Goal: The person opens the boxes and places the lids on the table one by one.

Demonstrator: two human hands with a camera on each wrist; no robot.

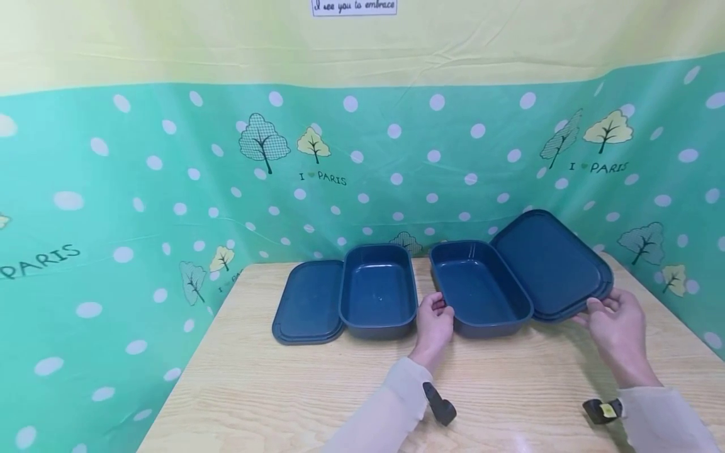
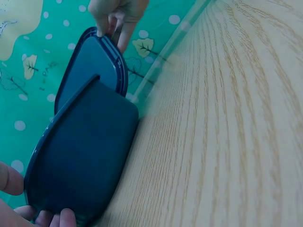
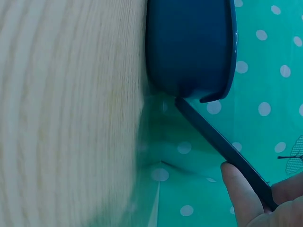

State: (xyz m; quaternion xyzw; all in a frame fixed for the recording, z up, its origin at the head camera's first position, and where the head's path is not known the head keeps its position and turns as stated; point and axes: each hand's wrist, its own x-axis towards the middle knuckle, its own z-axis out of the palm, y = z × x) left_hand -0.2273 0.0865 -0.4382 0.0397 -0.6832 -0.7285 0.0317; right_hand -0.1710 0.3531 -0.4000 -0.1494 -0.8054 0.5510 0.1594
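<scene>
Right of centre on the table in the head view is an open dark blue rectangular food container (image 1: 481, 290). My left hand (image 1: 435, 324) grips its left near side; in the left wrist view, the thumb (image 2: 10, 179) is by the rim and the fingertips lie against the wall. My right hand (image 1: 618, 322) pinches the near right corner of a matching blue lid (image 1: 552, 264). This lid is tilted, its right side raised and its left edge close against the container's right side. The right wrist view shows the lid (image 3: 225, 144) edge-on between thumb and fingers.
Left of these stands a second open blue container (image 1: 378, 292). Another blue lid (image 1: 310, 302) lies flat beside it, touching its left side. All are on a light wooden table (image 1: 317, 390). A green dotted cloth (image 1: 396, 157) hangs behind and at both sides.
</scene>
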